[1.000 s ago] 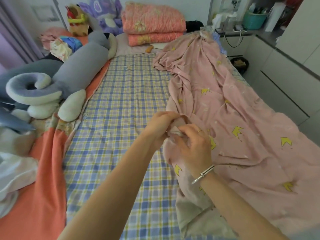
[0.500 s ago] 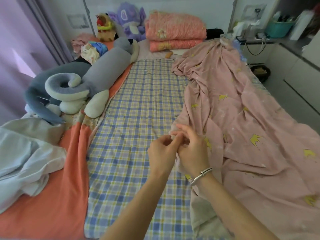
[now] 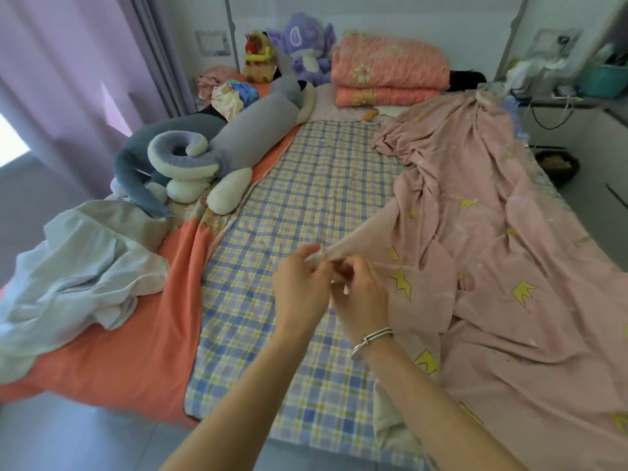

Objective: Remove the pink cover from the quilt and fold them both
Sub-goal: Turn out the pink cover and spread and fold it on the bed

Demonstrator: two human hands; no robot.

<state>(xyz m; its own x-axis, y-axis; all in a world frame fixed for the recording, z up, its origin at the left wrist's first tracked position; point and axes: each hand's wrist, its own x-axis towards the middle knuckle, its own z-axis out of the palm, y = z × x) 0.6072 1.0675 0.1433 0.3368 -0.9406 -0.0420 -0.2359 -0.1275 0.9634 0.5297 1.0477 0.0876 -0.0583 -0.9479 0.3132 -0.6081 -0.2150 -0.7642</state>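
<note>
The pink cover [image 3: 503,253], printed with yellow crowns, lies crumpled along the right half of the bed. A blue and yellow checked quilt [image 3: 306,198] is spread flat down the middle of the bed. My left hand [image 3: 299,290] and my right hand [image 3: 362,300] meet over the quilt at the cover's left edge. Both pinch a small bunched corner of the pink cover between fingers and thumb, lifting it slightly. A bracelet sits on my right wrist.
An orange sheet [image 3: 136,334] covers the bed's left side, with a pale crumpled cloth [image 3: 74,273] on it. A long grey plush [image 3: 210,144] lies at left. Folded orange quilts [image 3: 387,73] are stacked at the headboard. A counter [image 3: 577,96] stands at right.
My hands have drawn the cover's corner leftward over the checked quilt. The view has swung left, showing more of the orange sheet and pale cloth.
</note>
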